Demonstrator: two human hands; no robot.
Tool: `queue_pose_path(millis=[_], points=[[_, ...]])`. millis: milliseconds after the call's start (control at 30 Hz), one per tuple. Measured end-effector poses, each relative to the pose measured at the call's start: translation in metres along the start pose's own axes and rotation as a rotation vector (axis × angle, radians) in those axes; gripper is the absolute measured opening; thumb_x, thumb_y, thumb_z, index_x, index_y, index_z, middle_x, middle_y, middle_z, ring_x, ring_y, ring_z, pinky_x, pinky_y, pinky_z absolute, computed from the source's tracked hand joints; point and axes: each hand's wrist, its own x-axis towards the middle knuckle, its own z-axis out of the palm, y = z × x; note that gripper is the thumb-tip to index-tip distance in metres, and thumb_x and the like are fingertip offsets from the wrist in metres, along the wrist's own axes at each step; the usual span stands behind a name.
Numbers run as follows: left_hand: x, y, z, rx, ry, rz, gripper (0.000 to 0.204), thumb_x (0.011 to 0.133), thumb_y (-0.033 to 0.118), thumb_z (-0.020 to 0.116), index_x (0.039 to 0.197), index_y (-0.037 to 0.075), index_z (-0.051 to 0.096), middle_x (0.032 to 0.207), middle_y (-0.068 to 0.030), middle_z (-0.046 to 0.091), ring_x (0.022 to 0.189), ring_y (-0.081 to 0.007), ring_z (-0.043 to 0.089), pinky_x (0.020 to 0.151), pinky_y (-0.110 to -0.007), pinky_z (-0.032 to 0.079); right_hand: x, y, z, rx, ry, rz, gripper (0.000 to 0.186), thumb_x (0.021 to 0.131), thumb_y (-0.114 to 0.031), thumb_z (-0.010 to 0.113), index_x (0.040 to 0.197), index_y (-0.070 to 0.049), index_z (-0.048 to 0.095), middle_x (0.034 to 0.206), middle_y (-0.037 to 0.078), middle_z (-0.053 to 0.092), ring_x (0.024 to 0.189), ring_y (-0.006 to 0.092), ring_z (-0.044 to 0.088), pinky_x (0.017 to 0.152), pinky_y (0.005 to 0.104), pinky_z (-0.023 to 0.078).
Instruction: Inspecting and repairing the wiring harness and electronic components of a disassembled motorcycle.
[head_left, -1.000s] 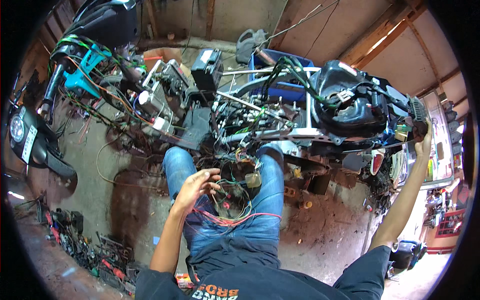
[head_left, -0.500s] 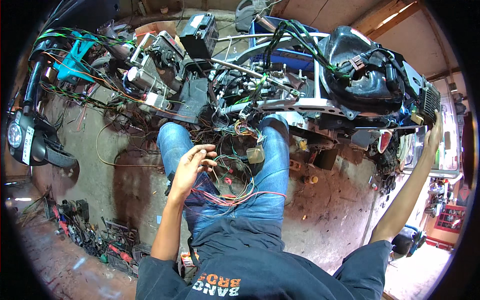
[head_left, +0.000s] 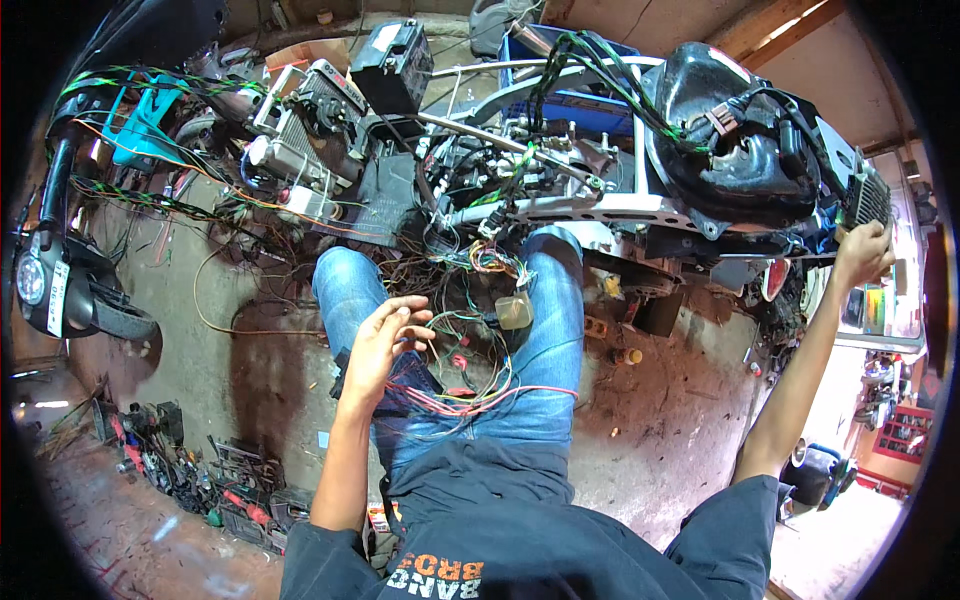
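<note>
Over my lap, my left hand [head_left: 385, 340] has its fingers loosely bent and a little apart, and I see nothing held in it. Beneath and beside it, a bundle of red and pink wires [head_left: 500, 398] lies across my thighs. A yellowish translucent plastic piece [head_left: 514, 311] sits among thinner wires at my right thigh. At far right, my right hand [head_left: 865, 254] is closed, its fingers curled at the lower edge of a finned metal part [head_left: 870, 200] on the motorcycle frame's [head_left: 590, 213] end. What the fingers grip there is hidden.
A black plastic fender [head_left: 735, 150] with cables lies on the frame. Behind stand a battery [head_left: 392, 65] and a blue crate [head_left: 590, 110]. A radiator [head_left: 305, 150] is at the left, and a headlight assembly [head_left: 45, 280] at far left. Tools and parts [head_left: 240, 490] lie at lower left.
My right hand's fingers have gone from outstretched along the finned part to curled in at its lower edge. My left hand has shifted only slightly, still over my lap.
</note>
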Motion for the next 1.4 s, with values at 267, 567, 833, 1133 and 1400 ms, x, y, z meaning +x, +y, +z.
queue_pose_path(millis=[267,567,833,1133,1400], points=[[-0.006,0.000,0.000,0.013,0.071,0.030,0.035,0.107,0.025,0.049,0.128,-0.001,0.059,0.114,-0.0123,0.068,0.093,-0.0180,0.070,0.082,-0.030,0.055,-0.010,0.012,-0.003,0.259,-0.085,-0.058,0.058,0.106,-0.042,0.037,0.145,-0.003,0.054,0.146,0.022,0.053,0.141,0.0365,0.038,0.119,0.0478,0.025],[-0.030,0.022,-0.015,0.090,0.225,0.298,0.026,0.108,0.020,0.050,0.114,0.000,0.065,0.100,-0.0102,0.070,0.084,-0.0186,0.071,0.076,-0.031,0.056,-0.024,0.007,-0.016,0.287,0.083,-0.116,0.059,0.103,-0.039,0.046,0.142,0.004,0.051,0.137,0.033,0.053,0.138,0.0446,0.034,0.115,0.0554,0.027],[-0.041,0.040,-0.069,0.336,0.420,0.535,0.022,0.106,0.017,0.052,0.116,0.000,0.063,0.105,-0.0080,0.068,0.095,-0.0158,0.066,0.085,-0.031,0.052,-0.125,-0.073,-0.126,1.191,0.472,-0.348,0.029,0.093,-0.007,0.058,0.113,0.012,0.055,0.113,0.023,0.060,0.107,0.0308,0.061,0.097,0.0426,0.051],[-0.019,0.036,-0.016,0.747,0.175,0.343,0.030,0.099,0.016,0.063,0.123,-0.002,0.064,0.119,-0.0142,0.070,0.115,-0.0211,0.065,0.100,-0.034,0.048,-0.346,-0.176,-0.199,1.084,-0.782,0.141,0.027,0.091,-0.008,0.063,0.117,-0.001,0.062,0.118,0.014,0.054,0.118,0.0285,0.051,0.105,0.0399,0.041],[0.002,0.004,0.017,1.025,-0.157,0.091,0.048,0.098,0.024,0.062,0.137,-0.003,0.053,0.110,-0.0253,0.070,0.107,-0.0415,0.067,0.091,-0.044,0.052,-0.393,-0.198,-0.201,0.799,-1.174,-0.296,0.063,0.085,-0.043,0.077,0.132,-0.004,0.060,0.148,0.019,0.043,0.147,0.0423,0.026,0.119,0.0583,0.016]])
